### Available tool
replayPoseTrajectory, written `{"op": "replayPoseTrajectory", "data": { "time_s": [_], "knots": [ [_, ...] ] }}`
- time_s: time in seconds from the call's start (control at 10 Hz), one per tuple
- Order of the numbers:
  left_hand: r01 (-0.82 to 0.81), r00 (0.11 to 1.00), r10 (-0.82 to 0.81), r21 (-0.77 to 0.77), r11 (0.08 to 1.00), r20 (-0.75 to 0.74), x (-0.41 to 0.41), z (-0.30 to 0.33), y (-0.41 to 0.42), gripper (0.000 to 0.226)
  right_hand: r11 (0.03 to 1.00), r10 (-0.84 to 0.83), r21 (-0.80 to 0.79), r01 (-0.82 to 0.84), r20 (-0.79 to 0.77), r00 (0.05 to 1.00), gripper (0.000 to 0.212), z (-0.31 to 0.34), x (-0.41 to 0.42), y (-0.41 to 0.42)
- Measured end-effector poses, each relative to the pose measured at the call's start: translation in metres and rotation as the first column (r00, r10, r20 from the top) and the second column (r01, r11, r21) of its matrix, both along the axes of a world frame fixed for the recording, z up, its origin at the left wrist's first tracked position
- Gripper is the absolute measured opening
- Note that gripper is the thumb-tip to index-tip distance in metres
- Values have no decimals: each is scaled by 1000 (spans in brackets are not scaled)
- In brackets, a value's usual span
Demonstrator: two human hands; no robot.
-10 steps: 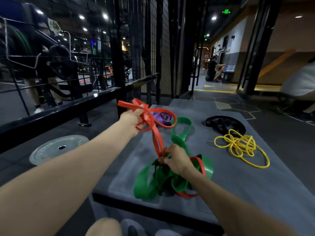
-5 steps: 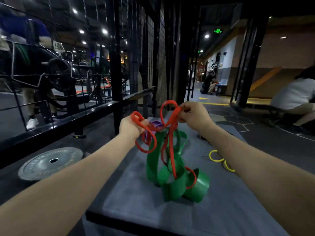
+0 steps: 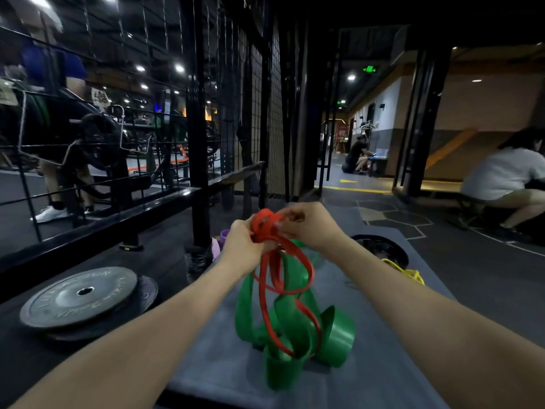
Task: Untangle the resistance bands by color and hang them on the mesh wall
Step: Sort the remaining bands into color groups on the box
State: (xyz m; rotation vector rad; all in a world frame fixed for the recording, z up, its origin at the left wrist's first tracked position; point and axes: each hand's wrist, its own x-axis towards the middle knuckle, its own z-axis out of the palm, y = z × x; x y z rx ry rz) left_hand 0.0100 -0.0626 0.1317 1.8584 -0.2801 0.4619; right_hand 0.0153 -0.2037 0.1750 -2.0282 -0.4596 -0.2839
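Observation:
A thin red band (image 3: 267, 293) is bunched at its top between both my hands and hangs down in loops. My left hand (image 3: 243, 246) grips the bunch from the left; my right hand (image 3: 309, 224) pinches it from the right. A wide green band (image 3: 295, 329) is threaded through the red loops and partly lifted off the grey padded platform (image 3: 383, 364). A purple band (image 3: 219, 240) peeks out behind my left wrist. Part of a yellow band (image 3: 410, 273) shows past my right forearm. The black mesh wall (image 3: 274, 113) rises straight ahead.
A black coiled band or plate (image 3: 383, 246) lies on the platform's far right. Weight plates (image 3: 79, 299) are stacked on the floor at left, beside a black rail (image 3: 103, 219). A person in white (image 3: 507, 178) crouches at right; others are further off.
My right hand left the tangle on the platform, rose to the red band's top and closed in on my left hand. The tangle is lifted higher, and the view has tilted up.

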Motion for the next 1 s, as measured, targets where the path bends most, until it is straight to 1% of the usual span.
{"op": "replayPoseTrajectory", "data": {
  "time_s": [0.1, 0.2, 0.3, 0.4, 0.5, 0.6, 0.7, 0.8, 0.9, 1.0],
  "knots": [
    [-77, 996, 70, -134, 988, -57, -3, -4, 10, 28, 1000, 25, 20, -24, -85, 996, 22, -14, -7, -6],
    [-72, 996, 55, -240, 968, -77, -2, -5, 17, 30, 991, 35, -116, -66, -247, 968, 25, -35, -10, -5],
    [-56, 995, 32, -275, 960, -93, -4, -2, 21, 27, 993, 95, -30, -115, -372, 923, 27, -49, -10, 1],
    [-82, 993, 48, -332, 940, -110, -1, -3, 29, 25, 957, 209, 285, -61, -522, 827, 24, -52, -8, 4],
    [-57, 994, 18, -380, 923, -105, 1, -5, 36, 22, 911, 223, 410, 43, -578, 785, 25, -54, -3, 2],
    [-33, 995, -3, -371, 928, -95, -1, -6, 38, 21, 914, 187, 398, 82, -592, 784, 23, -54, 0, 3],
    [-115, 991, 79, -383, 917, -108, 1, -6, 44, 21, 903, 28, 355, 241, -610, 792, 16, -56, 8, 2],
    [-194, 980, 152, -469, 862, -125, 7, -3, 63, 21, 890, -210, 239, 389, -543, 813, 10, -62, 22, -10],
    [-223, 974, 175, -480, 848, -145, 9, 3, 86, 22, 913, -379, -12, 408, -395, 837, 23, -69, 26, -24],
    [-248, 968, 198, -504, 827, -152, 6, 11, 93, 19, 899, -438, -138, 416, -317, 841, 30, -75, 25, -31]
  ]
}}
